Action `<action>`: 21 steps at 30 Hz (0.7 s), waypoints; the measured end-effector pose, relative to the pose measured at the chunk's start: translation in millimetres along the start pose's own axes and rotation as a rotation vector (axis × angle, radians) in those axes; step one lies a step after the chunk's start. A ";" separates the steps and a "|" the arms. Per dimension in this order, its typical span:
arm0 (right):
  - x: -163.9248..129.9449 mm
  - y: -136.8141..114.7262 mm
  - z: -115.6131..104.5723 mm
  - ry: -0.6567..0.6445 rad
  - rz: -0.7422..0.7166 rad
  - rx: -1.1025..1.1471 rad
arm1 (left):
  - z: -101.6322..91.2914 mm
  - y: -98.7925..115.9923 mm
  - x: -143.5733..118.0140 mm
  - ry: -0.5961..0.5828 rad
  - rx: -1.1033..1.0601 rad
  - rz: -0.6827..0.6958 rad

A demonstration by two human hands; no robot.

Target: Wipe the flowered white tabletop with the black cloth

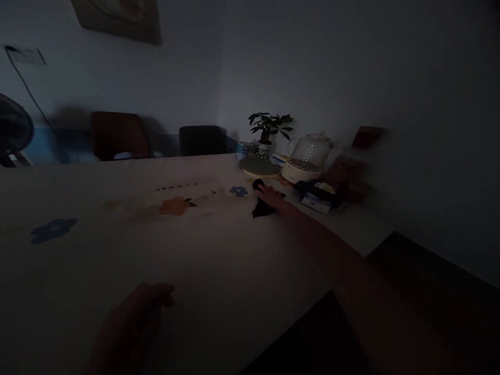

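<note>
The person's left hand [135, 317] is nearest, loosely curled, too dim to tell whether its fingertips meet. Ahead, the right hand [272, 198] lies over a black cloth [262, 209] on the table [219, 281]; whether it pinches is unclear. Beyond that grip are 1 round mat [258, 167], 1 kettle [302, 174] and 1 plant [267, 127].

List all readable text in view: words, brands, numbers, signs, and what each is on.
"FLOWER": on the tablecloth, upside down from this view.
Kettle base: small marks, too blurred to read.
Mug: any print too blurred to read.
No other legible text.
</note>
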State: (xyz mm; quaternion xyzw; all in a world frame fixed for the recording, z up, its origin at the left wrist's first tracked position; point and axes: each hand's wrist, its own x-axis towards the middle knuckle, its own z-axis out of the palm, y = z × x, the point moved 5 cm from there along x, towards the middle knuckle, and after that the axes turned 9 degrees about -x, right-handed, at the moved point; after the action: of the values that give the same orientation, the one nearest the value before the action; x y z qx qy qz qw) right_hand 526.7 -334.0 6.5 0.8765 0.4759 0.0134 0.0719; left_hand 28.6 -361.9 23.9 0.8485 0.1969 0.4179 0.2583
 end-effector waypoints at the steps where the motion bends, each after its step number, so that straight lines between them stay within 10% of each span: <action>1: 3.1 -3.5 -1.8 -0.009 -0.017 0.002 | 0.7 0.8 -0.1 0.002 -0.003 0.005; 14: -65.2 -104.2 -4.3 0.055 -0.438 0.003 | 3.2 22.1 4.1 -0.045 0.026 -0.088; 21: -109.4 -192.1 -17.6 0.035 -0.596 0.154 | 2.7 9.4 9.6 -0.111 0.032 0.133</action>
State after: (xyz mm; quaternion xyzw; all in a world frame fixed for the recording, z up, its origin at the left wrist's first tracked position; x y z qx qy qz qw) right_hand 305.4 -320.3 2.1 0.7007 0.7129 -0.0291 -0.0021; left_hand 37.4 -364.8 34.0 0.8854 0.1323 0.3834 0.2272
